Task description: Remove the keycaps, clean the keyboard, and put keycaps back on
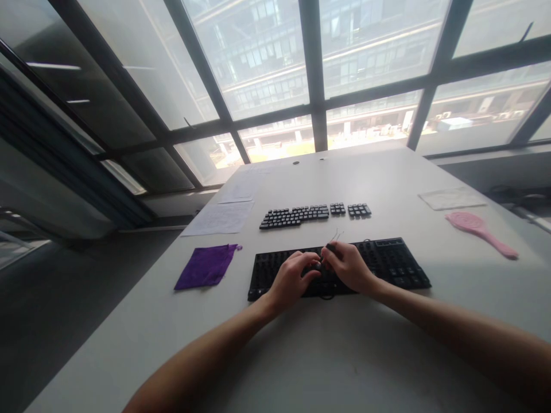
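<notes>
Keyboard (387, 261), black and full-width, lies flat on the white table (322, 355), roughly mid-depth and square to the person. Both hands are over its middle. The right hand (350, 267) has its fingers pinched shut on a small wire tool (337, 236) whose two thin prongs stick up past the knuckles. The left hand (293, 281) rests on the keys just beside it with its fingers curled, the tips meeting the right hand's at a small dark piece; whether they grip it cannot be told. Beyond the keyboard, across a narrow bare strip, loose keycaps (297, 216) sit in tidy rows in three groups. The near half of the table is bare, crossed only by the two forearms. The table's left edge runs diagonally away towards the window (267, 69), and a purple pouch (206, 267) lies flat near that edge, apart from the keyboard's left end; its contents do not show. Papers (219, 218) lie further back on that side. On the right, well apart from the keyboard, lie a pink brush (480, 226) and, behind it, a clear sheet (451, 198), with open surface between them and the keyboard.
</notes>
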Demonstrator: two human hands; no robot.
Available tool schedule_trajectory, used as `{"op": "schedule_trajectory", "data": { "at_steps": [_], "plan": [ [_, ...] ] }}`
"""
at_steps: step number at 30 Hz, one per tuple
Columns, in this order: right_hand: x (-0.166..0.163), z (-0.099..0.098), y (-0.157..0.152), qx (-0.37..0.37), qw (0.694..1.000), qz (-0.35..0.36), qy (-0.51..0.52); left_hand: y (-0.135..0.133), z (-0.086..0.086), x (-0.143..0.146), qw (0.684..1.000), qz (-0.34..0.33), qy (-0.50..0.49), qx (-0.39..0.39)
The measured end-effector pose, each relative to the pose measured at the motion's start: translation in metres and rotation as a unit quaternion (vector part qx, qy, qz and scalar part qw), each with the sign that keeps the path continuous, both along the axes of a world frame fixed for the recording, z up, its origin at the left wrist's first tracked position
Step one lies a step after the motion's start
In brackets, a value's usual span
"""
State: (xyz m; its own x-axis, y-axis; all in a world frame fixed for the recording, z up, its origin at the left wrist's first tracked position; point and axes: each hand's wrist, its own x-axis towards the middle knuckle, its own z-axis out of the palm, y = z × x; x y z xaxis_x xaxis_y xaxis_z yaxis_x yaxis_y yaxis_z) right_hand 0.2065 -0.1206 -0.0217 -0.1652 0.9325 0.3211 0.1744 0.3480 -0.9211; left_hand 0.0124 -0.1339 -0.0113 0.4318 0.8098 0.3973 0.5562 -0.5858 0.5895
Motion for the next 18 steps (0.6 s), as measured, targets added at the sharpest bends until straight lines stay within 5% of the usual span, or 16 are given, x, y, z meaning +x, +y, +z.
{"op": "schedule_trajectory", "data": {
  "at_steps": [5,10,14,18],
  "plan": [
    [0.000,-0.005,-0.001,0.090,0.995,0.001,-0.031,0.001,0.003,0.001,1.000,0.016,0.007,-0.003],
    [0.001,-0.007,-0.002,0.192,0.975,0.099,-0.050,0.009,0.010,-0.003,0.994,-0.044,-0.002,-0.103],
    [0.000,-0.005,-0.005,0.190,0.972,0.114,-0.075,0.012,0.014,-0.004,0.990,-0.081,-0.002,-0.118],
    [-0.002,-0.002,-0.005,0.142,0.987,0.047,-0.055,0.008,0.009,-0.001,0.992,-0.055,-0.034,-0.108]
  ]
}}
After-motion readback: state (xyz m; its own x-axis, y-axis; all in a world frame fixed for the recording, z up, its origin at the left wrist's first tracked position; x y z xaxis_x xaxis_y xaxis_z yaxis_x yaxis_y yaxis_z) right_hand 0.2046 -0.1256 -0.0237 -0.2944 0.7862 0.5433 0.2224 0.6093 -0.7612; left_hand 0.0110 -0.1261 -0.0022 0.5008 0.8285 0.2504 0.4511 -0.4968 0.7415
